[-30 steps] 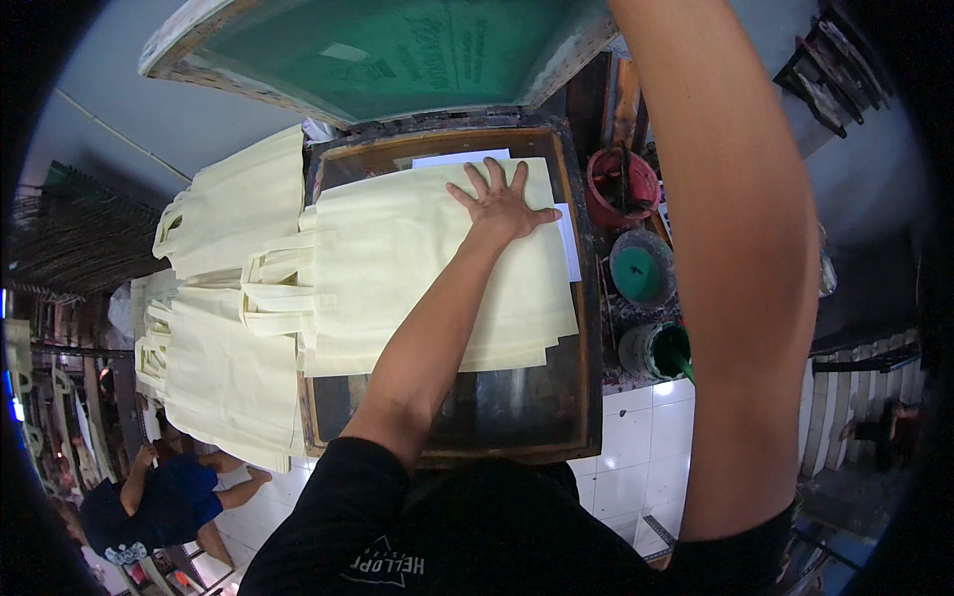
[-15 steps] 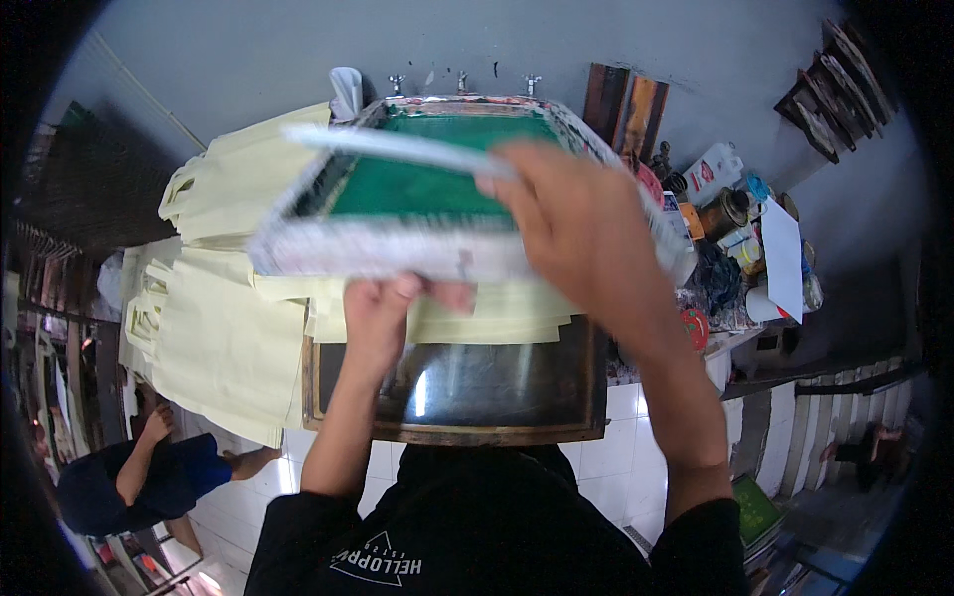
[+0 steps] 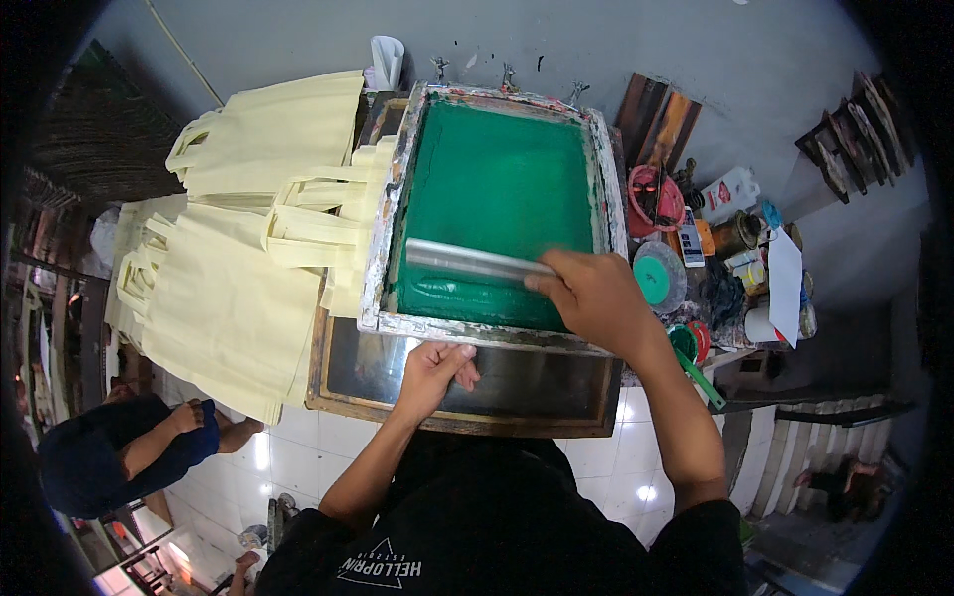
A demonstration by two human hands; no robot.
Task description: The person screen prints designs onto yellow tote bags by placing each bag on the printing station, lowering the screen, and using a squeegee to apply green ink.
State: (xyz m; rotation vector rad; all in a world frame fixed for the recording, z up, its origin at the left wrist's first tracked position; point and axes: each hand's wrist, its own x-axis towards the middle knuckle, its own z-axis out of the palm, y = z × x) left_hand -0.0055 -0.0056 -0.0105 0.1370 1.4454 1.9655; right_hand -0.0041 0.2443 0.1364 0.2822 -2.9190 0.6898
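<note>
A screen-printing frame (image 3: pixel 370 288) with paint-smeared white edges lies over the pale yellow bags and a dark glass-topped board. Green ink covers its mesh (image 3: pixel 507 179), with a wet, shiny band near the front. My right hand (image 3: pixel 601 298) grips the right end of a long silver squeegee (image 3: pixel 467 260), which slants across the mesh just behind that band. By the frame's near edge, my left hand (image 3: pixel 437 379) has its thumb and loosely curled fingers apart, with nothing held. Part of a pale yellow bag (image 3: pixel 343 223) with handles sticks out from the frame's left side.
Stacks of pale yellow bags (image 3: pixel 229 308) lie to the left. At the right are a pink basin (image 3: pixel 656 204), a tub lid with green ink (image 3: pixel 653 280), a green-handled tool (image 3: pixel 701 380), bottles and cans. Another person (image 3: pixel 129 447) is at the lower left.
The frame has come down from its tilted, raised position to lie flat. The squeegee has dropped from above it onto the mesh, and my left hand has come away from the frame's front.
</note>
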